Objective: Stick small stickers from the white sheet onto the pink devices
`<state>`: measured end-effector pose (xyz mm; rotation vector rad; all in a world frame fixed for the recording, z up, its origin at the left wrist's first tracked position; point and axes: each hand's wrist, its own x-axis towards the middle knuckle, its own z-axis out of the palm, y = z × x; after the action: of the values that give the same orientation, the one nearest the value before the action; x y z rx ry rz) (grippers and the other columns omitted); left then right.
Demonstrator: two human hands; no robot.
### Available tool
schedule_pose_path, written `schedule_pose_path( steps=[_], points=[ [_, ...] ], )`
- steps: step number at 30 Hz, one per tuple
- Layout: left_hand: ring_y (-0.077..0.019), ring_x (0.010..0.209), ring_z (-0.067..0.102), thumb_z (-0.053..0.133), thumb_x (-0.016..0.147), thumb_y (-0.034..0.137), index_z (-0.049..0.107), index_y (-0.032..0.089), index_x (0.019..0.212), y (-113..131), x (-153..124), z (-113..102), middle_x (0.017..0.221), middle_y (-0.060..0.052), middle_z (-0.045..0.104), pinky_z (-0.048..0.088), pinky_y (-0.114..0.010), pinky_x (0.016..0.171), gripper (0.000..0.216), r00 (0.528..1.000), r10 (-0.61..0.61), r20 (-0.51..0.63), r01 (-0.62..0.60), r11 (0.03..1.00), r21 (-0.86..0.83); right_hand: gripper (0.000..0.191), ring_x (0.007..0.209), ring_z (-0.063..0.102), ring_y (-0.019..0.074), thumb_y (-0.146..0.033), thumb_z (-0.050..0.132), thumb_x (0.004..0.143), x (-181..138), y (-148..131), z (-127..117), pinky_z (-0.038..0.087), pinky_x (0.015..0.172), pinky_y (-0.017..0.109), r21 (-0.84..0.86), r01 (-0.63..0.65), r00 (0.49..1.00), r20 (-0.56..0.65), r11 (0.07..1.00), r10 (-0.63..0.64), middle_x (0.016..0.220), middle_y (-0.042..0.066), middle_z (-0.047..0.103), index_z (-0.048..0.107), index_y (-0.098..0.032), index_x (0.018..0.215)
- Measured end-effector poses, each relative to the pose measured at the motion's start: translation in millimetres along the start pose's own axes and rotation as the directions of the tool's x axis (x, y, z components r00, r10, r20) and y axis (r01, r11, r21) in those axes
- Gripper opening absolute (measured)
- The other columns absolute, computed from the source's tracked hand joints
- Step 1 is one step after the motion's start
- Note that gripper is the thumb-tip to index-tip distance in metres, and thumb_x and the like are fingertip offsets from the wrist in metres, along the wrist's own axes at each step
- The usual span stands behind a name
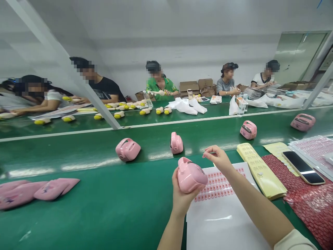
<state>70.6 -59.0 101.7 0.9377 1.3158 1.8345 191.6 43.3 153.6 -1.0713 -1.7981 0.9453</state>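
Observation:
My left hand (179, 194) is wrapped round a pink plastic toy shell (191, 175), held above the near edge of the green belt. My right hand (217, 157) hovers just right of it with thumb and forefinger pinched together; whatever is between them is too small to make out. Under both hands lies a white sheet (223, 211) carrying rows of small red stickers (221, 184).
More pink shells (127, 149) (176, 142) (248, 129) (303, 121) sit on the green conveyor belt (104, 208). Pink flat parts (39, 191) lie at left. A yellow sheet stack (261, 170), phone (303, 167) and red sticker sheets (312, 205) lie at right. Several people work across the belt.

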Motion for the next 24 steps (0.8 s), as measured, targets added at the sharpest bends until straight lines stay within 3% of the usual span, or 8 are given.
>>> schedule_pose_path(
  steps=[4,7,10,14,24],
  points=[
    [-0.0256,0.101,0.05,0.073,0.054,0.027,0.038,0.027,0.12,-6,-15,8,0.121,-0.008,0.044,0.046,-0.037,0.079,0.075,0.964,0.128,0.232,-0.187,0.949,0.254,0.007,0.094,0.052,0.0175,-0.022,0.06,0.073,-21,-26,-21,0.039,0.084,0.033,0.025,0.116,0.953,0.279,0.993,-0.119,0.09,0.003,0.055,0.06,-0.019,0.067],
    [-0.0273,0.106,0.047,0.069,0.06,0.026,0.032,0.028,0.123,-14,-18,7,0.125,-0.009,0.041,0.045,-0.04,0.081,0.073,0.91,0.172,0.378,-0.3,0.902,0.311,0.008,0.094,0.05,0.0181,-0.02,0.061,0.073,-33,-29,-27,0.037,0.086,0.035,-0.049,0.119,0.931,0.352,0.992,-0.094,0.091,0.004,0.052,0.058,-0.018,0.066],
    [-0.0279,0.109,0.045,0.067,0.063,0.025,0.027,0.03,0.125,-21,-15,4,0.127,-0.01,0.038,0.044,-0.042,0.083,0.074,0.857,0.224,0.464,-0.396,0.863,0.314,0.007,0.093,0.049,0.0181,-0.016,0.062,0.071,-39,-24,-28,0.039,0.084,0.035,-0.048,0.105,0.928,0.363,0.993,-0.081,0.092,0.004,0.049,0.057,-0.018,0.066],
    [-0.0285,0.109,0.045,0.067,0.063,0.026,0.025,0.03,0.126,-27,-11,2,0.125,-0.011,0.039,0.045,-0.043,0.082,0.076,0.81,0.317,0.493,-0.486,0.835,0.26,0.008,0.09,0.05,0.0168,-0.013,0.06,0.072,-44,-19,-26,0.04,0.083,0.034,0.0,0.104,0.938,0.332,0.995,-0.099,0.091,0.004,0.047,0.056,-0.018,0.066],
    [-0.0298,0.113,0.042,0.066,0.066,0.024,0.023,0.029,0.127,-19,-17,5,0.125,-0.012,0.038,0.042,-0.045,0.086,0.075,0.802,0.289,0.523,-0.487,0.822,0.293,0.01,0.086,0.05,0.0159,-0.015,0.055,0.075,-55,-14,-25,0.044,0.079,0.032,0.039,0.133,0.949,0.285,0.99,-0.138,0.088,0.003,0.047,0.053,-0.018,0.066]
  ],
)
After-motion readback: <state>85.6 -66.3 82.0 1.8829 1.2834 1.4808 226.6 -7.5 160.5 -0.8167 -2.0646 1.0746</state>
